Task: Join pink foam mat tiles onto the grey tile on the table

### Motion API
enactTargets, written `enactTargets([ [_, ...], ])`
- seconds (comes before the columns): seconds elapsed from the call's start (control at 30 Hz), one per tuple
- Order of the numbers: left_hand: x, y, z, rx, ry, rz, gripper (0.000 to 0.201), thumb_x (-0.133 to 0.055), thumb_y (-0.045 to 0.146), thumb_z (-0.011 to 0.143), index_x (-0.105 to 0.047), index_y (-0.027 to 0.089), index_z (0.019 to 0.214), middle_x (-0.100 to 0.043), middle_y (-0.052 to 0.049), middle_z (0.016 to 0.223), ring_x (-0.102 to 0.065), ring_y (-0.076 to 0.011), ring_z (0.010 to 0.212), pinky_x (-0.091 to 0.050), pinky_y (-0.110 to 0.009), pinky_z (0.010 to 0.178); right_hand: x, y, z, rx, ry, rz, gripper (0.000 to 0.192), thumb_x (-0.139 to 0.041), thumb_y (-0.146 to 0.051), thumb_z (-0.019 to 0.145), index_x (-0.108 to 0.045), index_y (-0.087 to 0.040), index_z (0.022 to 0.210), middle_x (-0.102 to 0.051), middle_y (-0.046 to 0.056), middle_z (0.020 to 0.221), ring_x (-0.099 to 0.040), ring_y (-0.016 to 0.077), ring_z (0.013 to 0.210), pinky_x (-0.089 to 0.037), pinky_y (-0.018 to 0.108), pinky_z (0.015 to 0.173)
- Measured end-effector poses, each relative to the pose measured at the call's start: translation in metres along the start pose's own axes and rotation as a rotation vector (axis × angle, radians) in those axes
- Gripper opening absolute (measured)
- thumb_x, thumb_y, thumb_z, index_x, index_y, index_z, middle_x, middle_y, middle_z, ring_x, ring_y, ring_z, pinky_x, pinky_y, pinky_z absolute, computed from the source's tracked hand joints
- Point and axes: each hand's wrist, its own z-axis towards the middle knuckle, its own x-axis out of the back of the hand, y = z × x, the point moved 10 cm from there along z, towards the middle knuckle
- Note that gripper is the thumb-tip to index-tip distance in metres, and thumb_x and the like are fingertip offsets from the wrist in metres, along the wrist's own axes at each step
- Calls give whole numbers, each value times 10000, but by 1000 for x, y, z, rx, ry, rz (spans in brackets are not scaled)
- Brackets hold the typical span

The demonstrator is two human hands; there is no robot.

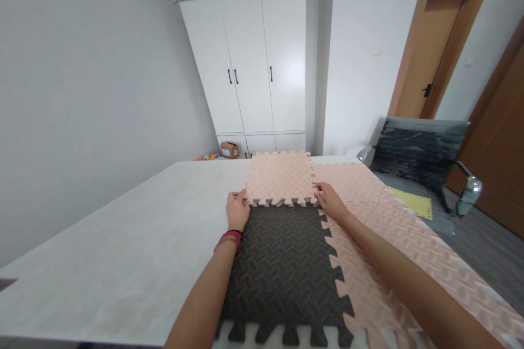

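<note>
A pink foam mat tile [280,177] with toothed edges lies beyond a black foam mat tile [286,262]. Its near teeth sit at the black tile's far edge, and a thin gap shows between them in places. My left hand [238,210] pinches the pink tile's near left corner, with a red band on that wrist. At the near right corner, my right hand [327,200] has its fingers closed on the same tile's edge. Along its right side the black tile meshes with larger pink matting [368,202].
All the mats lie on a white table [155,229], whose left part shows bare surface. Behind it stand a white wardrobe [254,65] and a cardboard box [230,149]. At the right, a dark chair [421,147] carries a yellow tile [413,203].
</note>
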Motion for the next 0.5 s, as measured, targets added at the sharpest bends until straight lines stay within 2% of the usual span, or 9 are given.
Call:
enactTargets([
  [0.2,-19,7,-1,-56,-158,41,331,-536,376,875,-547,181,1143,-578,-67,1142,-573,-185,998,-501,-414,858,-7,15,1,-70,-19,-56,192,-461,-208,780,-536,-178,954,-593,59,919,-519,184,905,-397,296,842],
  [0.33,-24,12,-2,-71,-214,75,341,-534,387,874,-547,176,1142,-576,-69,1150,-567,-193,1021,-491,-427,875,-11,18,2,-79,-46,-104,182,-487,-192,756,-557,-173,923,-595,64,942,-509,179,919,-378,285,848],
  [0.5,-23,16,-4,-56,-235,129,349,-531,415,870,-554,172,1120,-572,-69,1146,-555,-201,1035,-471,-442,892,-13,18,3,-81,-83,-160,180,-424,-229,847,-571,-171,934,-603,67,971,-504,169,950,-362,274,855],
])
